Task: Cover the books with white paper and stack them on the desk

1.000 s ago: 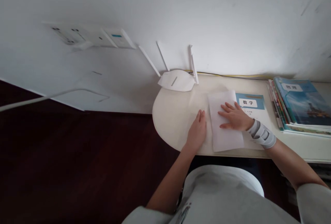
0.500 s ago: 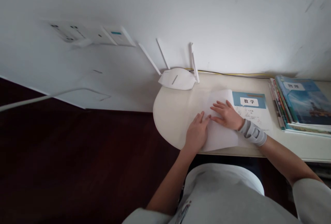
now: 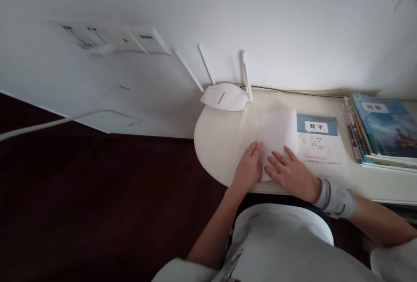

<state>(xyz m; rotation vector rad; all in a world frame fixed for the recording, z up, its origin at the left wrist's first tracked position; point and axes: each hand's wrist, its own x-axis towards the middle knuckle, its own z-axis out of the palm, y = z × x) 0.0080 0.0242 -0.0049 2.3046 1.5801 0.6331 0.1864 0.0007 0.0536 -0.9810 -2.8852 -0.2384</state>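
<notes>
A white sheet of paper [image 3: 278, 127], apparently folded over, lies on the table in front of me. My left hand [image 3: 248, 167] rests along its left edge with the fingers stretched out. Lower on the sheet, my right hand [image 3: 291, 173] lies flat, its fingers spread across the paper near the table's front edge. A grey band [image 3: 335, 198] is round my right wrist. Just right of the paper is a math book [image 3: 321, 143] with a blue and white cover and handwriting on it.
Several books [image 3: 387, 132] are stacked at the right of the white table [image 3: 211, 143]. A white router [image 3: 224, 97] with raised antennas stands at the back against the wall. Wall sockets [image 3: 114, 41] and a hanging white cable [image 3: 65, 120] are to the left.
My right hand has slid down the paper toward the table's front edge, uncovering more of the math book's cover. My left hand has stayed at the paper's left edge.
</notes>
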